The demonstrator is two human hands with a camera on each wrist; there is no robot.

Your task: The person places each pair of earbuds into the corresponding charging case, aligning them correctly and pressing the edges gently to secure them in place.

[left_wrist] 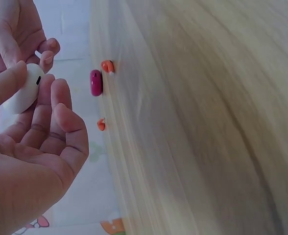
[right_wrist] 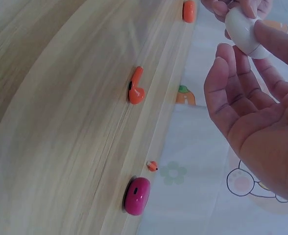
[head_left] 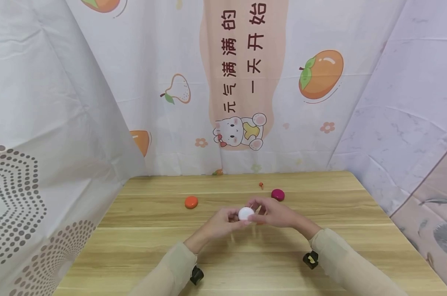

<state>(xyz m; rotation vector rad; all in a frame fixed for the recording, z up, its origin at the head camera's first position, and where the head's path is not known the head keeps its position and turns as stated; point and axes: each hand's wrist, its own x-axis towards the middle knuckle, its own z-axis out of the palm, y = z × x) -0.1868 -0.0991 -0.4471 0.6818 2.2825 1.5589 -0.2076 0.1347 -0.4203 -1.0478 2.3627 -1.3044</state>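
A white earbud charging case [head_left: 246, 213], smooth and rounded, is held up over the middle of the table between both hands. My left hand [head_left: 221, 225] pinches it from the left, and the left wrist view shows the thumb pressed on its shell [left_wrist: 22, 95]. From the other side my right hand [head_left: 276, 213] grips it between thumb and fingers, the smallest fingers loosely bent. The case looks closed. Beneath the right hand lies an orange earbud [right_wrist: 136, 87], mostly hidden by that hand in the head view.
On the wooden table [head_left: 153, 242], an orange case [head_left: 191, 202] sits to the left. A magenta case [head_left: 278, 195] stands behind the right hand, with a second orange earbud [head_left: 261, 185] near it. Printed curtains [head_left: 179, 135] hang along the back and sides.
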